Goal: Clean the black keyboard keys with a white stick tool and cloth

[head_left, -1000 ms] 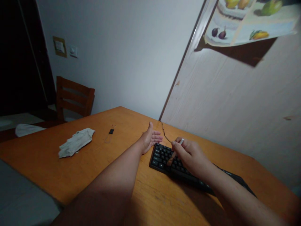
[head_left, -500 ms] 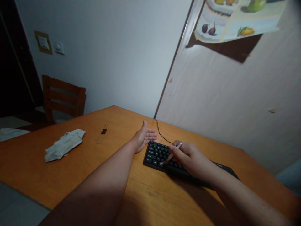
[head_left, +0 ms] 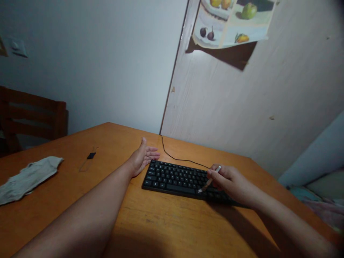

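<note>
A black keyboard lies on the orange wooden table, its thin cable running back toward the wall. My left hand rests open and flat against the keyboard's left end, fingers stretched out. My right hand is over the keyboard's right part, pinching a small brush with a white handle. The brush tip touches the keys near the front row.
A crumpled grey cloth lies at the table's left. A small black clip sits beyond it. A wooden chair stands at the far left. A fruit poster hangs on the pale wall panel.
My right hand has moved the brush rightward along the keyboard. The view has swung to the right, so more of the keyboard shows. My left hand stays at the keyboard's left end.
</note>
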Tool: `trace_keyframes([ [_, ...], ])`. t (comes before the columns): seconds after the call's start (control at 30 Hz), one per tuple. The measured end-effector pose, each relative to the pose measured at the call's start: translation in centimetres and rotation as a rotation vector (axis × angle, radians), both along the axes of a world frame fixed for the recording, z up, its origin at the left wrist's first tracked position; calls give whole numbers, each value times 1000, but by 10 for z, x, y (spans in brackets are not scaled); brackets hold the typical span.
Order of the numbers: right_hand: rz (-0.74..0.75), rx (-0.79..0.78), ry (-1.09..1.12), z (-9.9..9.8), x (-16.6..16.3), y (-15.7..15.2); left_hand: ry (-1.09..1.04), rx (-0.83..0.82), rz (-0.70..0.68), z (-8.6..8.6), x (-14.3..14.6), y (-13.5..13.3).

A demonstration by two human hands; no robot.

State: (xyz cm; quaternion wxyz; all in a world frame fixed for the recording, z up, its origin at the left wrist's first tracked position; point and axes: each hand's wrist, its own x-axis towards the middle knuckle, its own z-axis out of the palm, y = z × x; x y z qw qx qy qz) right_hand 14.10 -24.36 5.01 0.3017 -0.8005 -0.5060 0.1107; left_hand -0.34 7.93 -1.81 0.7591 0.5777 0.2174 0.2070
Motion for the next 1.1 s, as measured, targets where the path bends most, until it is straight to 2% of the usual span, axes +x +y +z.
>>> trace_keyframes([
  [0.33, -192, 76, 152, -1, 32, -58, 6, -12, 51, 10, -4, -6],
  [0.87, -366, 91, 110, -10, 78, -125, 11, -2, 60, 10, -4, -4],
  [0.97, -401, 24, 0, -6, 87, -140, 13, -2, 61, 11, -5, -6],
  [1.1, -570, -175, -348, 8, 87, -152, 16, 6, 70, 12, -4, -8],
])
